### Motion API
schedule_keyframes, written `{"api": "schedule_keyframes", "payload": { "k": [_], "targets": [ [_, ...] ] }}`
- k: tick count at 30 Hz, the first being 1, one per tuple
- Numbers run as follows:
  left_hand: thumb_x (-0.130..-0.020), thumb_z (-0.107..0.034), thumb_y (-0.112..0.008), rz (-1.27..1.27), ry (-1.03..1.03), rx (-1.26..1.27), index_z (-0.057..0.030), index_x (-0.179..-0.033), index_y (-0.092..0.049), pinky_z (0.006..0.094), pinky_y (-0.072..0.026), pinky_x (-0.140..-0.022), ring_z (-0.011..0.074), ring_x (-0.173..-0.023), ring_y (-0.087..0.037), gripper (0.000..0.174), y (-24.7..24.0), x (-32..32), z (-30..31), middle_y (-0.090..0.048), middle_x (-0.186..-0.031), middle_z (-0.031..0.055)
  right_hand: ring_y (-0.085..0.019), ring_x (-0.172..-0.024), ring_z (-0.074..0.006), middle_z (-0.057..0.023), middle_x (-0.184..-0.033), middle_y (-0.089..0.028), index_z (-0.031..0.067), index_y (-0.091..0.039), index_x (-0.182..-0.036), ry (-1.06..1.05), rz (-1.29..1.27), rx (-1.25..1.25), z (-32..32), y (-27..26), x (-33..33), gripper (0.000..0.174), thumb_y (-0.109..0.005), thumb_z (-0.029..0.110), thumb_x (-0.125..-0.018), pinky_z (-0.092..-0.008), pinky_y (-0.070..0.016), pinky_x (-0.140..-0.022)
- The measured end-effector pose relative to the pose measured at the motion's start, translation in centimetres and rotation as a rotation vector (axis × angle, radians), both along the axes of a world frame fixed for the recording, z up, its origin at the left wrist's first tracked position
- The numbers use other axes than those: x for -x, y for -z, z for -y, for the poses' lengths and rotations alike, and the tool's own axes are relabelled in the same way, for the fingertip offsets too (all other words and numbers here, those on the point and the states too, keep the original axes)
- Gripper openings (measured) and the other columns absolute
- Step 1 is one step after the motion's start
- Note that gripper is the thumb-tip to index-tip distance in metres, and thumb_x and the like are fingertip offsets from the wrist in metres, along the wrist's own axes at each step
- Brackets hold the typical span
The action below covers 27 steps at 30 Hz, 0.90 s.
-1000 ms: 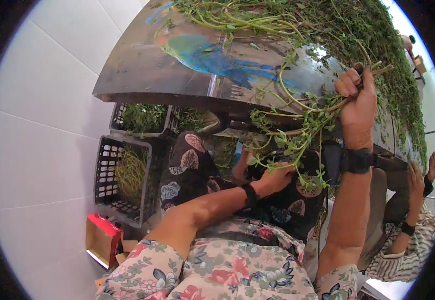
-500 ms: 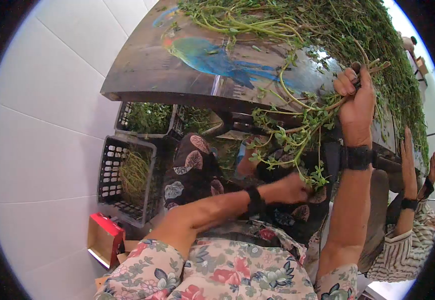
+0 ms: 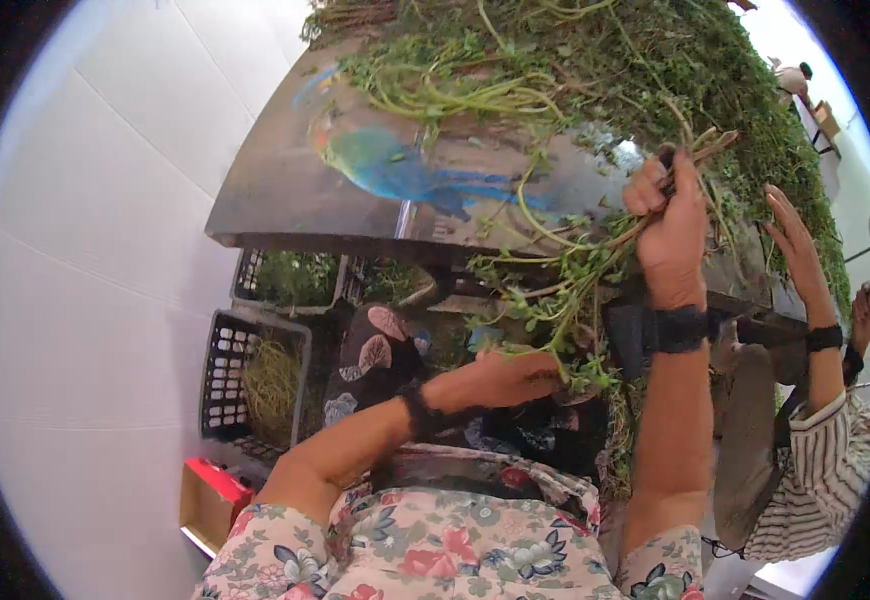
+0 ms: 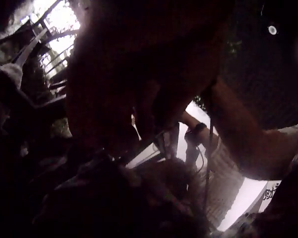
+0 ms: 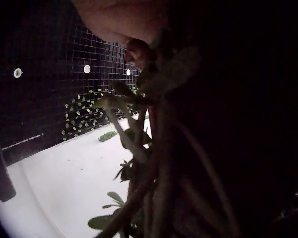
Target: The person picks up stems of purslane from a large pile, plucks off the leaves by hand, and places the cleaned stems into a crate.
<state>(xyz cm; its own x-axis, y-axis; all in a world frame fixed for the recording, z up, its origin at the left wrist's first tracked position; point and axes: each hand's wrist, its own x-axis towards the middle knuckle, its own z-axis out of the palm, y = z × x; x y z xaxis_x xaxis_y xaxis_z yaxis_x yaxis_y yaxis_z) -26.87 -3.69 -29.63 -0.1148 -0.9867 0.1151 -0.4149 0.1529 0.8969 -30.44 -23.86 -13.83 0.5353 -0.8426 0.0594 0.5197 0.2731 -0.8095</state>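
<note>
My right hand (image 3: 670, 230) grips a bunch of leafy green stems (image 3: 580, 310) near the thick cut ends, above the near edge of the table (image 3: 285, 190). The ends poke out past the thumb, and the leafy part hangs down over my lap. In the right wrist view, stems and small rounded leaves (image 5: 111, 210) stand dark against a white background. My left hand (image 3: 500, 380) is at the lower leaves, its fingertips overlapping them; blur hides whether it pinches any. The left wrist view is mostly dark.
A big heap of greens (image 3: 695, 80) covers much of the table. On the left below it stand a black crate (image 3: 223, 370) with pale stems, another crate (image 3: 245, 275) with greens, and a red box (image 3: 217, 485). Another person's hand (image 3: 800, 245) is at the right.
My left hand has moved from my lap leftward and up to the hanging leaves. The right hand keeps its grip. The head view has shifted, and the other person's hand has risen toward the heap.
</note>
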Motion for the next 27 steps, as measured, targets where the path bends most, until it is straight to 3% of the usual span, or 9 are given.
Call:
{"api": "schedule_keyframes", "payload": {
  "k": [5, 7, 9, 12, 14, 20, 24, 25, 27],
  "targets": [
    [-0.083, -0.014, -0.055, -0.385, -0.125, -0.088, -0.0003, -0.109, -0.054, 0.0324, -0.0452, -0.064, 0.0192, -0.070, -0.058, 0.030, -5.6, -3.3, -3.0, -0.060, -0.076, 0.0120, -0.031, -0.049, -0.0090, 0.0003, -0.065, -0.038, 0.0079, -0.044, -0.085, -0.069, 0.088, -0.122, -0.1, -0.2, 0.0, 0.021, -0.040, 0.026, -0.094, -0.0258, -0.0271, -0.045],
    [-0.083, -0.012, -0.054, -0.408, -0.236, -0.222, 0.0000, -0.108, -0.055, 0.0292, -0.0452, -0.065, 0.0144, -0.071, -0.058, 0.027, -8.0, -3.6, -4.2, -0.061, -0.076, 0.0103, -0.030, -0.048, -0.0084, 0.0008, -0.064, -0.037, 0.0070, -0.046, -0.088, -0.126, 0.129, -0.128, 0.1, 0.0, 0.4, 0.022, -0.039, 0.027, -0.095, -0.0251, -0.0265, -0.044],
    [-0.083, -0.010, -0.054, -0.154, -0.393, -0.333, 0.0003, -0.104, -0.057, 0.0263, -0.0449, -0.067, 0.0097, -0.072, -0.056, 0.024, -10.1, -4.1, -5.5, -0.062, -0.077, 0.0088, -0.028, -0.047, -0.0077, 0.0020, -0.063, -0.036, 0.0070, -0.048, -0.089, -0.225, 0.256, -0.147, 0.1, -0.3, 0.7, 0.024, -0.039, 0.028, -0.095, -0.0244, -0.0249, -0.043],
    [-0.082, -0.008, -0.052, -0.068, -0.424, -0.162, 0.0015, -0.095, -0.060, 0.0244, -0.0456, -0.067, 0.0100, -0.070, -0.056, 0.018, -13.2, -4.6, -7.2, -0.062, -0.079, 0.0047, -0.026, -0.044, -0.0067, 0.0042, -0.060, -0.034, 0.0078, -0.052, -0.088, -0.404, 0.538, -0.205, -0.3, -0.4, 1.5, 0.027, -0.039, 0.031, -0.094, -0.0234, -0.0222, -0.040],
    [-0.082, -0.008, -0.051, -0.287, -0.542, -0.082, 0.0018, -0.091, -0.060, 0.0243, -0.0453, -0.066, 0.0102, -0.069, -0.056, 0.016, -12.8, -5.1, -8.1, -0.061, -0.075, 0.0037, -0.025, -0.044, -0.0062, 0.0046, -0.059, -0.032, 0.0078, -0.053, -0.092, -0.481, 0.663, -0.238, -0.6, -0.1, 2.1, 0.028, -0.037, 0.031, -0.095, -0.0227, -0.0217, -0.040],
    [-0.086, -0.008, -0.047, -0.420, -0.804, 0.095, 0.0001, -0.084, -0.060, 0.0232, -0.0433, -0.068, 0.0096, -0.075, -0.054, 0.015, -15.9, -6.2, -9.4, -0.059, -0.078, 0.0024, -0.025, -0.045, -0.0061, 0.0050, -0.060, -0.032, 0.0082, -0.052, -0.093, -0.476, 0.668, -0.229, -2.6, -1.1, 1.7, 0.028, -0.037, 0.032, -0.095, -0.0225, -0.0213, -0.041],
    [-0.085, -0.013, -0.053, -0.193, -0.852, 0.208, -0.0004, -0.091, -0.061, 0.0238, -0.0431, -0.075, 0.0092, -0.082, -0.054, 0.016, -17.2, -5.8, -9.6, -0.062, -0.087, 0.0030, -0.025, -0.045, -0.0059, 0.0054, -0.060, -0.031, 0.0107, -0.053, -0.094, -0.475, 0.585, -0.128, -4.1, -2.0, 1.2, 0.026, -0.039, 0.033, -0.094, -0.0224, -0.0215, -0.041],
    [-0.082, -0.011, -0.056, -0.103, -0.840, 0.257, 0.0012, -0.092, -0.060, 0.0264, -0.0444, -0.077, 0.0156, -0.084, -0.058, 0.016, -17.1, -5.7, -9.6, -0.063, -0.092, 0.0082, -0.025, -0.045, -0.0059, 0.0054, -0.060, -0.031, 0.0115, -0.053, -0.094, -0.485, 0.577, -0.108, -4.6, -2.2, 1.0, 0.026, -0.040, 0.033, -0.094, -0.0224, -0.0216, -0.042],
    [-0.081, -0.007, -0.053, 0.175, -0.833, 0.363, 0.0014, -0.093, -0.060, 0.0275, -0.0440, -0.080, 0.0178, -0.086, -0.058, 0.016, -16.8, -5.4, -9.3, -0.062, -0.094, 0.0108, -0.025, -0.046, -0.0058, 0.0055, -0.060, -0.031, 0.0126, -0.053, -0.094, -0.503, 0.554, -0.075, -5.3, -2.5, 0.4, 0.025, -0.041, 0.034, -0.094, -0.0223, -0.0217, -0.042]
  ]
}}
